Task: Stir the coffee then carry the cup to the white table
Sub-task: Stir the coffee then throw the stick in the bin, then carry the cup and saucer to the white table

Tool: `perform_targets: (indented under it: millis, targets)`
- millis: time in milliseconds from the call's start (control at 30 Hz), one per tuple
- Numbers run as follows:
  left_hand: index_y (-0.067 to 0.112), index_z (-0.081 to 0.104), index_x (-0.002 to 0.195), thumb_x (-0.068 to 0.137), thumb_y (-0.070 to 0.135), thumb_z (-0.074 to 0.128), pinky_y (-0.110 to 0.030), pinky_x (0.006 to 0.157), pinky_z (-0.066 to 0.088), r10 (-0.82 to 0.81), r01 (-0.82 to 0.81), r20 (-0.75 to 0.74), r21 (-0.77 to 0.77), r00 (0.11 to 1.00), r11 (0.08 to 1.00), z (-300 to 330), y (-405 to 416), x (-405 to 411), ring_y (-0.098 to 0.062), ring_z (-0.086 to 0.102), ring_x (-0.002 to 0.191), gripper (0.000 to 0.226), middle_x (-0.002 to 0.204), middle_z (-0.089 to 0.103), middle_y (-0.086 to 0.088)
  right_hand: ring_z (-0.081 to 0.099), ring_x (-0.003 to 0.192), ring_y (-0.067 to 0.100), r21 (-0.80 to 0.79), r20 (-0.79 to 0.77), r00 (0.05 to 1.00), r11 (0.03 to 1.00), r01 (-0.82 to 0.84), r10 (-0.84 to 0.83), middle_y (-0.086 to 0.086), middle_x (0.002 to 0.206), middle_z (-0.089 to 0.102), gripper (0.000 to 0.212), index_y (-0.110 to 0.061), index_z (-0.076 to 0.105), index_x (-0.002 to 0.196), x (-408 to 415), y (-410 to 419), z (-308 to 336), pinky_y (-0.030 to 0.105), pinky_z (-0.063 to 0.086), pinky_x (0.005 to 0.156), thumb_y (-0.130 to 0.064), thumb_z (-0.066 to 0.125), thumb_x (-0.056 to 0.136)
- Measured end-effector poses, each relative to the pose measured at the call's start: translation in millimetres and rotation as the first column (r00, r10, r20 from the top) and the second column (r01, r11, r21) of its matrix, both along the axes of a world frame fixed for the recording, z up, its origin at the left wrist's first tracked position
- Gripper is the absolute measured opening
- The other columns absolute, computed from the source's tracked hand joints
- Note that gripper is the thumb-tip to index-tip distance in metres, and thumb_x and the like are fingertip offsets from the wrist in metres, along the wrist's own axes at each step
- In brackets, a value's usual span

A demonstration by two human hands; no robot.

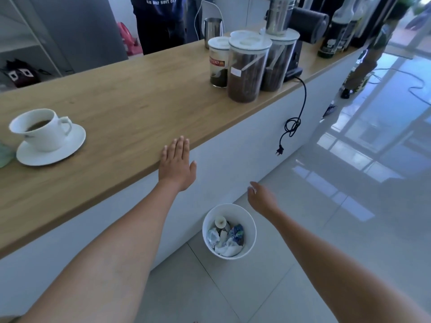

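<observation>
A white coffee cup (40,129) holding dark coffee stands on a white saucer (70,145) at the left of the wooden counter (130,101). No spoon shows in the cup. My left hand (177,164) lies flat, fingers together, at the counter's front edge, well to the right of the cup. My right hand (261,198) hangs lower, over the floor beside a white bin (229,230), fingers loose and nothing visible in it. No white table is in sight.
Three lidded jars (247,68) of coffee and a grinder (291,31) stand at the counter's right, with a cord (300,108) hanging down the white front. A steel jug (212,27) and bottles (335,31) sit further back. A person stands behind the counter. Glossy tiled floor extends to the right.
</observation>
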State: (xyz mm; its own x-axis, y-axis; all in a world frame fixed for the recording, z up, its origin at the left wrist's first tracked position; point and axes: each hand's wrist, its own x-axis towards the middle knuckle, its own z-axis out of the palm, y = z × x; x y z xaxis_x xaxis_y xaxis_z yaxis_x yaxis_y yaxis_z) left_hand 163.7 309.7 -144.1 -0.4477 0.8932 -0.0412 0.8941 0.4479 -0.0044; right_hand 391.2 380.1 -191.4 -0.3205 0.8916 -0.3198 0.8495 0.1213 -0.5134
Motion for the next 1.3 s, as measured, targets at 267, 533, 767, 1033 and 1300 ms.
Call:
perform_targets:
  millis: [267, 533, 767, 1033, 1300]
  targets:
    - [0.004, -0.003, 0.154, 0.103, 0.034, 0.024, -0.037, 0.122, 0.003, 0.000, -0.007, 0.189, 0.039, 0.982, 0.999, 25, -20, -23, -0.022, -0.004, 0.151, 0.065, 0.163, -0.006, -0.010, -0.005, 0.151, 0.023, 0.309, 0.111, 0.949, 0.898, -0.314, 0.294, 0.004, 0.163, -0.001, 0.058, -0.022, 0.011, 0.154, -73, 1, 70, 0.044, 0.002, 0.122, -0.042, 0.023, 0.101]
    - [0.001, 0.009, 0.153, 0.102, 0.036, 0.028, -0.038, 0.122, 0.007, 0.194, -0.220, 0.181, 0.138, 0.964, 0.966, 58, -91, -93, -0.026, 0.005, 0.150, 0.065, 0.162, 0.007, -0.015, -0.010, 0.150, 0.024, 0.355, 0.135, 0.869, 0.796, -0.490, 0.475, 0.004, 0.163, -0.006, 0.064, -0.017, 0.007, 0.154, -175, -24, 112, 0.044, -0.001, 0.121, -0.045, 0.025, 0.100]
    - [0.003, 0.024, 0.149, 0.101, 0.040, 0.028, -0.041, 0.115, 0.026, 0.415, -0.472, 0.266, 0.209, 0.870, 0.857, 80, -158, -148, -0.032, 0.024, 0.141, 0.061, 0.155, 0.022, -0.017, -0.006, 0.150, 0.025, 0.366, 0.071, 0.774, 0.705, -0.607, 0.630, 0.007, 0.163, -0.001, 0.064, -0.012, 0.015, 0.152, -264, -57, 130, 0.043, 0.004, 0.121, -0.045, 0.029, 0.099]
    - [0.006, 0.025, 0.150, 0.101, 0.046, 0.025, -0.040, 0.112, 0.027, 0.614, -0.792, 0.545, 0.168, 0.571, 0.588, 97, -177, -207, -0.035, 0.028, 0.140, 0.064, 0.152, 0.026, -0.021, 0.014, 0.148, 0.029, 0.210, -0.190, 0.708, 0.733, -0.647, 0.680, 0.013, 0.161, 0.014, 0.065, -0.014, 0.019, 0.152, -356, -70, 147, 0.041, 0.015, 0.119, -0.046, 0.035, 0.098]
    - [0.010, 0.030, 0.149, 0.093, 0.056, 0.045, -0.038, 0.111, 0.032, 0.312, -0.977, 0.949, -0.023, 0.046, 0.213, 109, -161, -240, -0.027, 0.034, 0.140, 0.074, 0.156, 0.031, -0.007, 0.036, 0.138, 0.025, -0.464, -0.503, 0.818, 0.711, -0.528, 0.279, -0.004, 0.149, 0.034, 0.059, -0.020, 0.036, 0.145, -414, -47, 153, 0.039, 0.039, 0.107, -0.043, 0.051, 0.094]
